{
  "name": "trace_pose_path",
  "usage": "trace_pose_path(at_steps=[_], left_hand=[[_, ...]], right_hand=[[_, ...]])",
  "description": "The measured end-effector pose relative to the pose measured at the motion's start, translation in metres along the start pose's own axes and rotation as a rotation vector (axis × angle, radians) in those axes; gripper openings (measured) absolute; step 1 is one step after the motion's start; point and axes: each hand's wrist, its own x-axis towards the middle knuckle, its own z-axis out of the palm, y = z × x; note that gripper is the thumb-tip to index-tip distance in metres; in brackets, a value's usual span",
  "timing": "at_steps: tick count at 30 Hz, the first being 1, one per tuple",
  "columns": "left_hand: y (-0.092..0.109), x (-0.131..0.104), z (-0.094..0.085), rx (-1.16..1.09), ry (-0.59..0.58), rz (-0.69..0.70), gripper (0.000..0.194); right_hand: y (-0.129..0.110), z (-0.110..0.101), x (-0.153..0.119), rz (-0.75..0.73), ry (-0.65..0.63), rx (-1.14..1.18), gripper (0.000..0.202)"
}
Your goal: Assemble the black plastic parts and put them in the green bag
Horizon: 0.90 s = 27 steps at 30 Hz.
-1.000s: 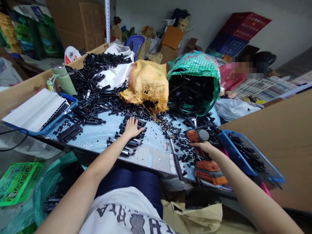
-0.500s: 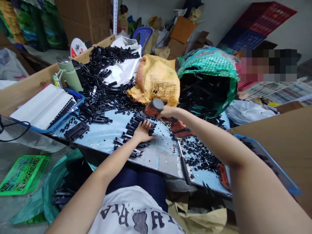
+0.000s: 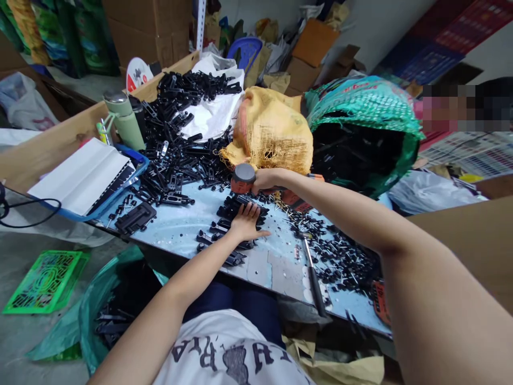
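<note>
The fingers (image 3: 251,211) of my left hand (image 3: 241,227) lie flattened over the far end of a row of black parts (image 3: 228,207) on the blue surface (image 3: 172,227), thumb spread away to the right. Just beyond, the fingers of my right hand (image 3: 267,180) are wrapped round the handle of an orange drill (image 3: 242,185); its tip is hidden from me. I judge that firm, even pressure steadies the row best, with the drill held square to the part beneath and my left knuckles clear of it. My left forearm slants in from below; my right elbow is lifted wide, the forearm crossing leftward above loose screws (image 3: 340,254). Nearer me lies a hammer (image 3: 315,289); behind the drill slumps a yellow sack (image 3: 276,128).
</note>
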Motion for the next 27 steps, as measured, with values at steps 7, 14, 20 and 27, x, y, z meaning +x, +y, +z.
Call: trace_pose_path(at_steps=[7,14,20,27], left_hand=[[0.0,-0.001,-0.004,-0.013,0.007,0.02,0.097],[0.004,-0.007,-0.004,-0.01,0.007,-0.035,0.092],[0.014,-0.051,-0.005,-0.028,0.038,-0.067,0.092],[0.011,-0.061,0.0,-0.038,-0.013,-0.047,0.089]], right_hand=[[-0.016,0.01,-0.01,-0.096,-0.086,-0.002,0.017],[-0.026,0.017,-0.011,-0.052,-0.109,-0.187,0.02],[-0.036,0.027,-0.048,-0.176,-0.07,-0.182,0.024],[-0.054,0.036,-0.045,-0.19,-0.138,-0.109,0.021]])
